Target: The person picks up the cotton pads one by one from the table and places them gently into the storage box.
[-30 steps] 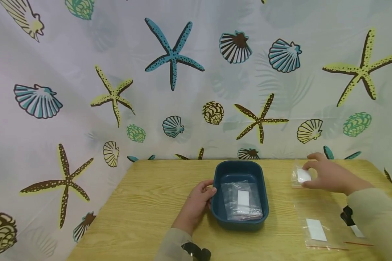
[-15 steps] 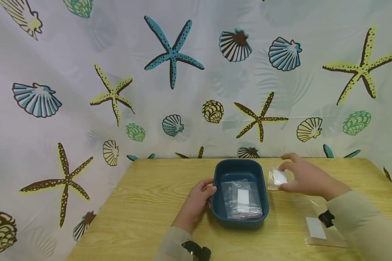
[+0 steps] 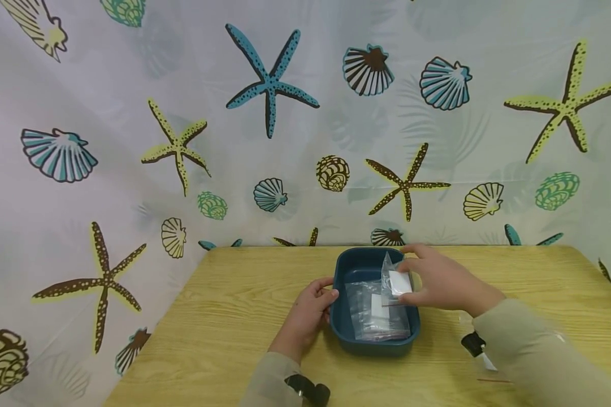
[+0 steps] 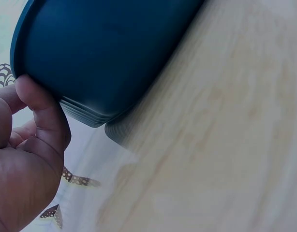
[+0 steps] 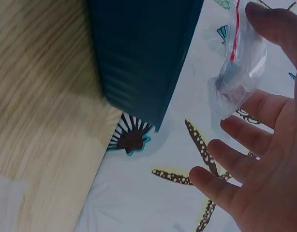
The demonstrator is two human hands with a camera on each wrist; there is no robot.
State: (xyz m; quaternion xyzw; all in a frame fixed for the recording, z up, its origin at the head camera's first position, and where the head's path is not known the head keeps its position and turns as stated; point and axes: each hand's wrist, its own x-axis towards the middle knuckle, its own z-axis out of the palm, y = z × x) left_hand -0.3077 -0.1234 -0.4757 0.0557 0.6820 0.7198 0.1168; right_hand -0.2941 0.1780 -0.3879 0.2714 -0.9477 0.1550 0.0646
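Observation:
A dark blue plastic tub (image 3: 373,349) stands at the middle of the table. My left hand (image 3: 307,314) holds its left side, thumb at the rim, as the left wrist view shows closely. Over the tub's right side, my right hand (image 3: 445,282) pinches a small clear zip bag (image 3: 390,299) with a white label. In the right wrist view the bag's red seal line (image 5: 235,31) shows near the thumb, and the other fingers are spread below. Inside the tub lies a pile of clear zip bags (image 3: 358,305), the top one bearing a white label (image 3: 380,307).
On the table (image 3: 224,339) at the front right, another clear bag with a red seal line (image 3: 493,380) lies partly hidden under my right sleeve (image 3: 534,345). A curtain (image 3: 305,135) printed with starfish and shells hangs behind the table's far edge.
My right hand has carried the pinched zip bag leftward from the right side of the table to over the tub. The left hand has stayed at the tub's side.

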